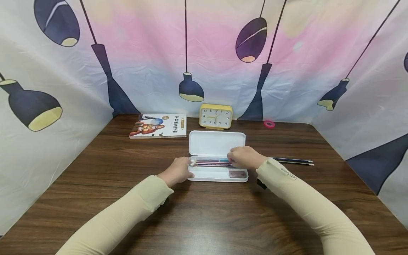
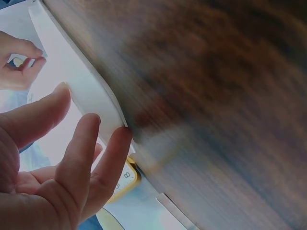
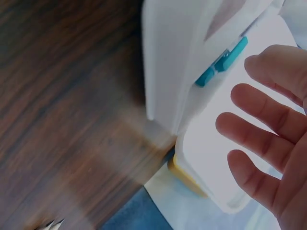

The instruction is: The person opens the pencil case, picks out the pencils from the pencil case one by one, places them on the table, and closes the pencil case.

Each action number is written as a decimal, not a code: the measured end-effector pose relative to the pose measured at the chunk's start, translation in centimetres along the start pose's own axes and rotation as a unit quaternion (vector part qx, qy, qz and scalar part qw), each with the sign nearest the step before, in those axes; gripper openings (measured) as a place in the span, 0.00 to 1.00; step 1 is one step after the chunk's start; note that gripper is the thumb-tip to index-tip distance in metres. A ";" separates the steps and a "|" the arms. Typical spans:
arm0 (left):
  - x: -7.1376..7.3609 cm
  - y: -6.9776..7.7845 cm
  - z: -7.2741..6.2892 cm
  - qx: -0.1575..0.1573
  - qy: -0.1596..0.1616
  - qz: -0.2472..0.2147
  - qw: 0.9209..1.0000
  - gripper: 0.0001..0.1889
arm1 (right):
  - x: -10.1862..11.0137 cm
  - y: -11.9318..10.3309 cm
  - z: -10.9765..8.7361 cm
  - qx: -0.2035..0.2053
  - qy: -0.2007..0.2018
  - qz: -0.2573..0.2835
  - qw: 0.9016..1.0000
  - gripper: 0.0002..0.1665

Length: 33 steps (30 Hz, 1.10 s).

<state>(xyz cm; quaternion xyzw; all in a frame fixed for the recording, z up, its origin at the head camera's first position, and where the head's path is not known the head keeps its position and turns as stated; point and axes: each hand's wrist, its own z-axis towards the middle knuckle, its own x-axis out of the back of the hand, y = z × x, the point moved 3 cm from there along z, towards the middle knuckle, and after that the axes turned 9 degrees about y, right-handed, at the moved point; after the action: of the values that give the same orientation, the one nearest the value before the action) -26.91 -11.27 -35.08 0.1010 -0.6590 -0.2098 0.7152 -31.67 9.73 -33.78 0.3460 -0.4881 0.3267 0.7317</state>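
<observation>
A lamp-printed backdrop (image 1: 149, 78) is hung behind a table (image 1: 204, 226), where an open white pencil case (image 1: 208, 173) is set, likely light, stiff, slick and best held by its end walls. Its left end is touched by the left hand (image 1: 177, 170), fingers apart; whether pencils (image 1: 210, 163) are pinched by the right hand (image 1: 247, 157) over them cannot be told. "LetsSlim" is seemingly printed on a sleeve (image 1: 296, 187); the numerals of a yellow clock (image 1: 216, 117) can be read, the title of a book (image 1: 158, 126) cannot.

Cloth (image 1: 153, 81) with printed lamps (image 1: 191, 88) hangs from nine through twelve to three o'clock; the brown table (image 1: 95, 177) has a soft shine (image 1: 204, 235) at six.
</observation>
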 end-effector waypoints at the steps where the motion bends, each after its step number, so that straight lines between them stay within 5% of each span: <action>1: 0.0 -0.1 0.0 0.000 0.001 0.000 1.000 0.23 | -0.1 -0.1 0.2 0.003 -0.001 -0.001 1.000 0.03; 15: 0.0 0.0 0.0 -0.003 0.001 -0.002 1.000 0.23 | -1.1 -1.0 1.9 -0.046 -0.102 0.047 0.993 0.02; 33: 0.1 -0.1 0.0 0.001 0.001 -0.007 1.000 0.23 | -1.2 -1.4 2.7 -0.108 -0.149 0.081 0.980 0.04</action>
<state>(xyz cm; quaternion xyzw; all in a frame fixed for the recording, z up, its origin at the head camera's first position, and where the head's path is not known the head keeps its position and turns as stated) -26.91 -11.41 -35.08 0.1062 -0.6576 -0.2136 0.7146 -32.19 6.54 -34.38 0.2688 -0.6504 0.2749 0.6551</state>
